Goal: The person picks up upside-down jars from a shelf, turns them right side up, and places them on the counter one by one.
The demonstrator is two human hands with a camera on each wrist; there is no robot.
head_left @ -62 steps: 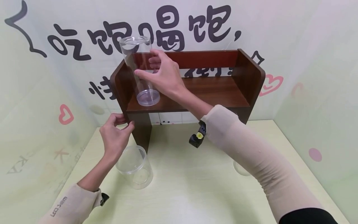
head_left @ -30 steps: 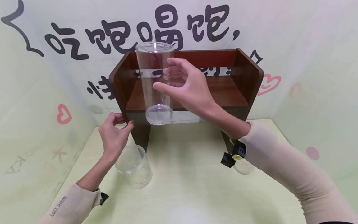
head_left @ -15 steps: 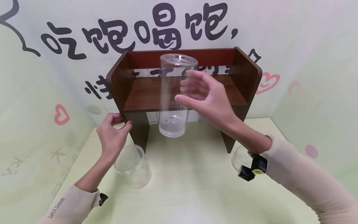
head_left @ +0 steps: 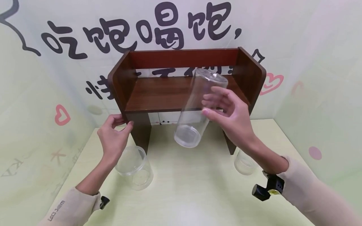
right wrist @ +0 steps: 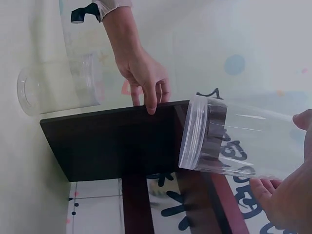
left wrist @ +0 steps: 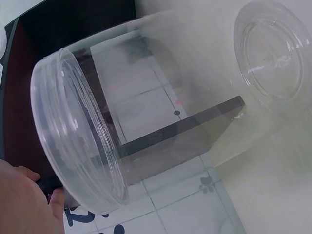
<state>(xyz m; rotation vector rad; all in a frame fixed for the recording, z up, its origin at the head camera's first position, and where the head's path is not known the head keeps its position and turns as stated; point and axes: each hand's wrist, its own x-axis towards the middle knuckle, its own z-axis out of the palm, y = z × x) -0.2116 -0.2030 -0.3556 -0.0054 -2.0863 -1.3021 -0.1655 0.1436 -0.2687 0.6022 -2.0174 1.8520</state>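
In the head view my right hand (head_left: 233, 117) grips a tall clear plastic jar (head_left: 195, 106) by its side, in front of the dark brown wooden shelf (head_left: 164, 94). The jar tilts, its lower end leaning left and its top leaning right. A ridged, lid-like band (right wrist: 194, 132) rings that lower end in the right wrist view. My left hand (head_left: 114, 136) pinches the front edge of the shelf's left side panel (right wrist: 117, 144) between thumb and fingers. Just below it, a wider clear jar (head_left: 135, 169) stands on the table, its ridged rim (left wrist: 78, 131) large in the left wrist view.
Another clear container (head_left: 244, 163) stands by the shelf's right leg, partly behind my right forearm. The pale table (head_left: 183, 194) runs back to a printed wall (head_left: 70, 18), with further walls at both sides. A black wrist camera (head_left: 266, 188) sits on my right sleeve.
My right hand has carried the tall jar from the shelf's left end, rightward, down and toward me. The jar was nearly upright and now tilts more. My left hand keeps its place on the panel.
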